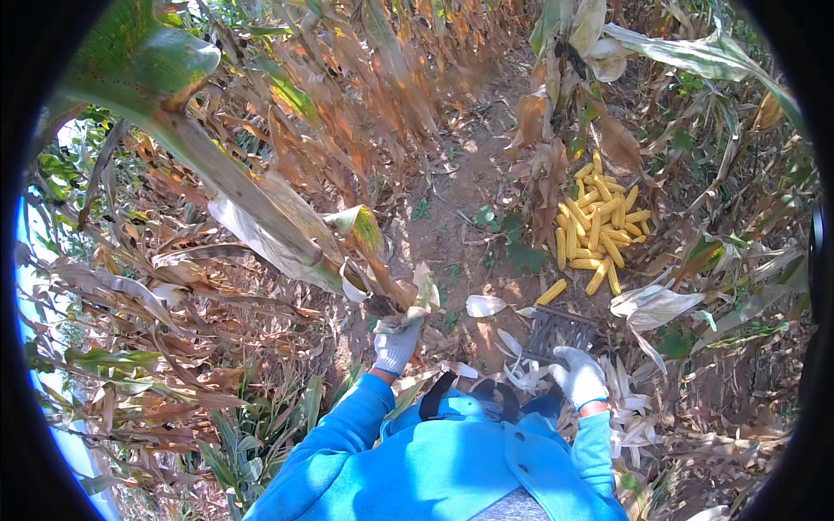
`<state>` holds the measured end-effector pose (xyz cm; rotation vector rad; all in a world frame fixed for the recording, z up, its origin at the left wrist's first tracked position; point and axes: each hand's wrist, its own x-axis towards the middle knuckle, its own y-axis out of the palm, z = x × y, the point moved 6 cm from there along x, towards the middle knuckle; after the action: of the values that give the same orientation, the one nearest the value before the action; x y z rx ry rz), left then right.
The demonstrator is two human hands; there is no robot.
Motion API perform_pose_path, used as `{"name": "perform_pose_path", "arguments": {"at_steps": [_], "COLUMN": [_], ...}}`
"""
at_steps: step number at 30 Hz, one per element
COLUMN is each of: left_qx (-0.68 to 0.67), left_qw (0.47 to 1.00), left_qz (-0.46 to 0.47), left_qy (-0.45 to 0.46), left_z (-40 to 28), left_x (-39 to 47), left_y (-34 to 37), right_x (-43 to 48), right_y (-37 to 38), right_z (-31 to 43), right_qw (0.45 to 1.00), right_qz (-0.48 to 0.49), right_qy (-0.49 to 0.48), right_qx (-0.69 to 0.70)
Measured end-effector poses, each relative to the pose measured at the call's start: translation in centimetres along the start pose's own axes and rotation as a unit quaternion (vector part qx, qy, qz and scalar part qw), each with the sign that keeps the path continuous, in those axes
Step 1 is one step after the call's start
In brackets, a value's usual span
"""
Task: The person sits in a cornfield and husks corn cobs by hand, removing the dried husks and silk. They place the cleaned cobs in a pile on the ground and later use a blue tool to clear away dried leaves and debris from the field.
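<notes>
My left hand (398, 344), in a white knitted glove, is closed on dry corn husk (425, 290) at the lower end of a tilted corn stalk (221, 172). My right hand (579, 376), also gloved, is low at the right of my body beside a dark, thin rod-like thing (565, 317) with greyish strands; whether the fingers grip anything is unclear. Past it, husked yellow corn cobs (596, 218) lie in a heap on the ground. One loose cob (550, 292) rests at the near edge of the heap.
Standing dry corn plants (365, 98) line the far left, and more stalks (554, 98) rise at the upper right. Stripped pale husks (625, 417) lie beside my right arm. Bare soil (469, 176) with small green weeds runs between the plants.
</notes>
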<state>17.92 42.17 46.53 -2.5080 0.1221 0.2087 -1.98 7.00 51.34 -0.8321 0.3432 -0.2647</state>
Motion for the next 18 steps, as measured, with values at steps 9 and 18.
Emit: {"name": "perform_pose_path", "arguments": {"at_steps": [9, 18], "left_qx": [-0.084, 0.005], "left_qw": [0.987, 0.998], "left_qz": [-0.046, -0.067], "left_qy": [0.126, 0.006], "left_z": [-6.7, -0.9], "left_x": [-1.8, -0.5], "left_y": [-0.9, -0.3], "right_x": [-2.3, -4.1], "right_y": [2.1, 3.1], "right_z": [3.2, 3.5], "right_qw": [0.994, 0.989], "right_qz": [0.062, 0.101], "right_qy": [0.052, -0.035], "right_qx": [0.068, -0.102]}}
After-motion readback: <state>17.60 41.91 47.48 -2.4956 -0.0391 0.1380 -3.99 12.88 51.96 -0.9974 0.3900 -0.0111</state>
